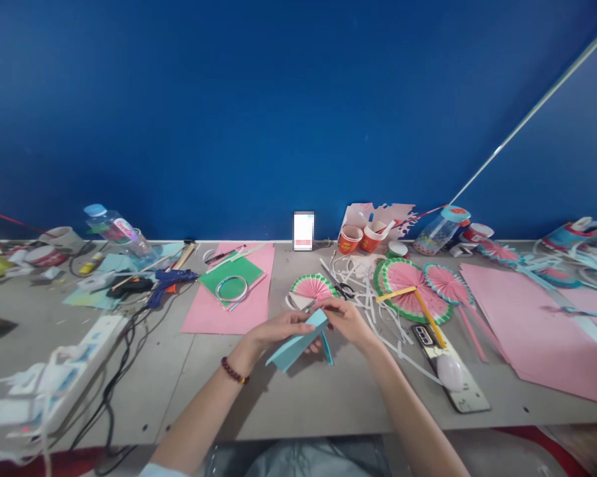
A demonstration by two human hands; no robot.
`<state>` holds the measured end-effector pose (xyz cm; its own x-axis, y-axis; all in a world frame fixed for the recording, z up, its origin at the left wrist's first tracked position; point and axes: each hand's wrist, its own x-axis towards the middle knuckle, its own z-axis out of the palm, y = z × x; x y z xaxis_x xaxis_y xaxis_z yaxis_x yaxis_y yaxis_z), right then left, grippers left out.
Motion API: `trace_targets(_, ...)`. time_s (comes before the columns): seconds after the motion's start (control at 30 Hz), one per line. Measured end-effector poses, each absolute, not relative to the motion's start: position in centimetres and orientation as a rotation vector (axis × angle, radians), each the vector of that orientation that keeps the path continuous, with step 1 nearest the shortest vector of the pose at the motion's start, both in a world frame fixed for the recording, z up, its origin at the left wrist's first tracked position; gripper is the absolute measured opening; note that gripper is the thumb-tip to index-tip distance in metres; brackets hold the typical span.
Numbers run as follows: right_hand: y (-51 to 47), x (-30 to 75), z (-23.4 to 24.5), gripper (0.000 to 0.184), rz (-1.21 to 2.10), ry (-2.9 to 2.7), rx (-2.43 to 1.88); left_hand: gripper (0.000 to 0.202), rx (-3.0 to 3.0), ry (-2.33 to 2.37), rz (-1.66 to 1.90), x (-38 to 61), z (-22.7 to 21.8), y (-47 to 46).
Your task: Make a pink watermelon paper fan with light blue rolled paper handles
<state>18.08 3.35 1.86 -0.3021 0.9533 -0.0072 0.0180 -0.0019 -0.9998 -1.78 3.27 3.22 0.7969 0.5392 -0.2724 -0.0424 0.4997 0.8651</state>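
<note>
- The light-blue paper is held in the air over the tabletop, in front of the person.
- The left hand holds it, thumb on top and fingers beneath; the right hand has its fingers drawn close together at the far end, though whether they pinch the paper cannot be told.
- It looks folded lengthwise, so it should be light, somewhat stiff along the crease, but easily bent or torn across it.
- A gentle hold along the folded edge would probably suit it best.
- Its long axis runs obliquely, from the near left end up to the far right end.
- A narrow blue strip hangs beside it, pointing towards the person.
</note>
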Motion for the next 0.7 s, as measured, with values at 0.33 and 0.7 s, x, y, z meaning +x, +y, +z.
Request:
trace_targets(0.33,4.4,17.3,6.6,0.039,1.341,-1.34,-1.15,0.039,0.921,0.8,0.875,0.2,6.0,4.0)
trace_targets(0.7,7.2,16.2,8.9,0.027,1.195,-1.362,-1.102,0.035,1.036,0.853,1.013,0.7,8.4,5.7)
